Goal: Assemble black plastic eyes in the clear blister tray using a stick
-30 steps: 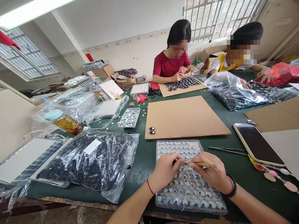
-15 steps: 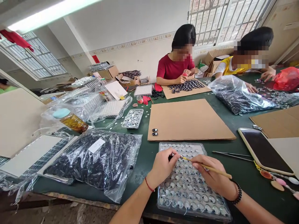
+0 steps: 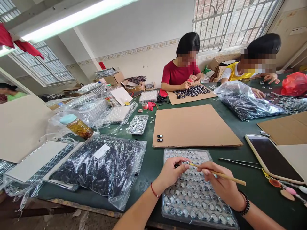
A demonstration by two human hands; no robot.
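Observation:
Between thumb and fingers, my left hand point(image 3: 173, 171) pinches a small black piece, mostly hidden by the fingers. My right hand point(image 3: 219, 180) is closed on a thin wooden stick point(image 3: 230, 179), whose yellowish tip meets the piece at the left fingertips. Both hands are over a clear plastic tray point(image 3: 192, 199) filled with rows of round, shiny discs. Just beyond the tray lies a brown cardboard sheet point(image 3: 194, 124), with two small black pieces point(image 3: 159, 138) near its left corner.
Left of the tray is a clear bag of black pieces point(image 3: 96, 169). A small box of shiny bits point(image 3: 137, 124) sits behind it. Tweezers point(image 3: 240, 161) and a phone point(image 3: 273, 158) lie to the right. Two people work across the green table point(image 3: 141, 169).
The view has tilted up slightly, so the scene sits lower. My right hand has shifted a little right with the stick, which lies at a flatter angle. Both grips remain.

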